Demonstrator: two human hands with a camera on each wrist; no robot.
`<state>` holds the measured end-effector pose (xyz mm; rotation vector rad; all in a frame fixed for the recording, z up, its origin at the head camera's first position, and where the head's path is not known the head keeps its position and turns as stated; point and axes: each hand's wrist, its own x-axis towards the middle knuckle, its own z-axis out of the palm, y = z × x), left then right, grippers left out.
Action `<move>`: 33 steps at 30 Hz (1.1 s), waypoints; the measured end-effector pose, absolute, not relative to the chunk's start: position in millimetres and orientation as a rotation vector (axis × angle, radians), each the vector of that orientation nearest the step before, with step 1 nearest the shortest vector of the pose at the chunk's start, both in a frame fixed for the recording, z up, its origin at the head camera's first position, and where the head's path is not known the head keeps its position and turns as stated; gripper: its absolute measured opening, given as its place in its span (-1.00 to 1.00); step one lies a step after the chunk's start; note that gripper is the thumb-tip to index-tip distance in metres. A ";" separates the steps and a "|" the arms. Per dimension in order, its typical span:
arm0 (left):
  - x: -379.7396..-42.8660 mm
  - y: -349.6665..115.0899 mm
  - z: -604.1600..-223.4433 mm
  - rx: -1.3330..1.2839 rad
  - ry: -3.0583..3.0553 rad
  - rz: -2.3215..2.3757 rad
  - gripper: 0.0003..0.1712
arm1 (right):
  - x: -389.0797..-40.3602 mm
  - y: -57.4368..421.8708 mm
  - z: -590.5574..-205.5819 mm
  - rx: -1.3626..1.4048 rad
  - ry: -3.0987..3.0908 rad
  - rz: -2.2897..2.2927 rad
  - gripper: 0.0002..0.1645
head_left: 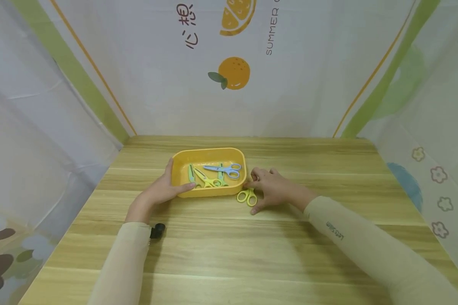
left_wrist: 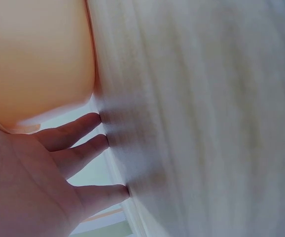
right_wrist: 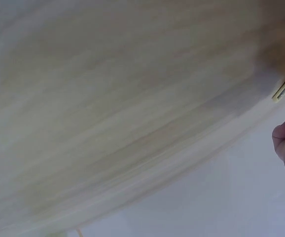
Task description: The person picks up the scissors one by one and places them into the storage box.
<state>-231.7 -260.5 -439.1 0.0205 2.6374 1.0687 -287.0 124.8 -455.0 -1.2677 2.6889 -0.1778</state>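
A yellow plastic box point(head_left: 210, 193) stands on the table. My left hand point(head_left: 158, 190) holds its left end, the thumb over the near rim. In the left wrist view the other fingers point(left_wrist: 76, 150) stretch beside the box wall to the table. Inside lie blue-handled scissors point(head_left: 233, 170), yellow scissors point(head_left: 210, 181) and green scissors point(head_left: 221, 178), partly overlapping. Another pair of yellow scissors point(head_left: 247, 197) lies outside the box's near right corner, handle rings toward me. Over its blades reaches my right hand point(head_left: 275, 188), thumb spread from the fingers. The hand hides the blades.
The wooden table point(head_left: 229, 254) runs back to a white curtain point(head_left: 290, 106) printed with oranges. More printed curtain hangs at both sides. A small black object point(head_left: 158, 231) sits at the left wrist.
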 end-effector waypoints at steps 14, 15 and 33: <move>-231.8 -263.0 -439.3 0.016 2.637 1.083 0.61 | -279.9 124.4 -458.9 -1.372 2.716 -0.168 -0.06; -231.4 -263.2 -439.0 0.015 2.638 1.085 0.61 | -279.2 124.0 -458.8 -1.386 2.718 -0.162 -0.07; -228.7 -262.0 -437.0 -0.005 2.606 1.125 0.61 | -258.1 129.4 -459.1 -1.309 2.774 -0.277 0.00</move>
